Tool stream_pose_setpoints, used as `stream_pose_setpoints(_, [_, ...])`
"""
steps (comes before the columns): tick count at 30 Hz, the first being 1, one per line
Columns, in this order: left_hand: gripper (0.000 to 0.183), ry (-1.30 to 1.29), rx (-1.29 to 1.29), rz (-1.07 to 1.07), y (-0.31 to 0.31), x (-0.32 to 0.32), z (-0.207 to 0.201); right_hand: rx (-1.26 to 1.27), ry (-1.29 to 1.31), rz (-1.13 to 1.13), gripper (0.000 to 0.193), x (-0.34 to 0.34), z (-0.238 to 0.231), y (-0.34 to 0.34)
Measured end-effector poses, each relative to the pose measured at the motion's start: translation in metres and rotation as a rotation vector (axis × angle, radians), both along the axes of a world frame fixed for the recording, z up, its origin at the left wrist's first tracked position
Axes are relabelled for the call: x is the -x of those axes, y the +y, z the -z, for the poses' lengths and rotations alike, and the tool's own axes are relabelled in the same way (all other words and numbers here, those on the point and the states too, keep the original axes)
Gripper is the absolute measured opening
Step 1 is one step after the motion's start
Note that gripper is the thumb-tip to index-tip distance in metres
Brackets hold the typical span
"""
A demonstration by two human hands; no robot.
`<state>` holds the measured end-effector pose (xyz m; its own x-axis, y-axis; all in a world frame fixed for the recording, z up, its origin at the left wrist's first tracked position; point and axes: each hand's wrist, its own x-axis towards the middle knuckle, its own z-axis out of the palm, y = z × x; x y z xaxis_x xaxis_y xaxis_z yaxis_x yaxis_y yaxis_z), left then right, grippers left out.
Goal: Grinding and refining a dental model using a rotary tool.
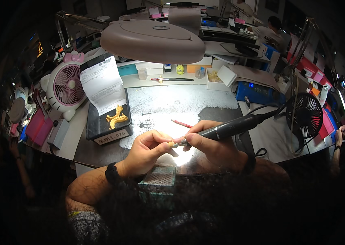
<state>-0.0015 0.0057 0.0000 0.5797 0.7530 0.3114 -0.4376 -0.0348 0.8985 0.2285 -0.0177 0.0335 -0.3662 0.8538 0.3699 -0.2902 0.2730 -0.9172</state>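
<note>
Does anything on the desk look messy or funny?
A bit: the desktop is patchy, its whitish area ragged against dark, though I can't tell if that's dust or wear. Behind it, the small white box stands open, its lid tilted askew.

– Left hand [146, 150], near the front edge of the tabletop [217, 115]?
– Pinching a small yellowish piece [171, 144].
– And right hand [212, 143]?
– Gripping a black handpiece [234, 127], tip [183, 142] at the piece.
– Toward the tabletop's left edge?
– Black bin [98, 128] with a yellow model [117, 119] inside, white sheet [105, 85] at its far side; farther left, a pink-and-white fan [67, 86].
– Toward the right?
– Blue control box [256, 93], then a black fan [305, 116].
</note>
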Motion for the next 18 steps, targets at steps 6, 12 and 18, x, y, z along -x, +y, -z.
stream_pose_setpoints(6, [0.007, 0.005, -0.007, -0.009, -0.0003, -0.0001, 0.0005, 0.005, 0.039, -0.015, 0.011, -0.0006, 0.0002, 0.0019])
stream_pose_setpoints(12, [0.009, 0.012, -0.012, -0.004, 0.0000, 0.0005, 0.0011, 0.020, 0.029, -0.003, 0.011, -0.0009, 0.0003, 0.0015])
stream_pose_setpoints(18, [0.009, 0.016, -0.015, -0.001, -0.0002, -0.0001, -0.0015, 0.027, 0.018, -0.006, 0.012, -0.0018, -0.0020, 0.0020])
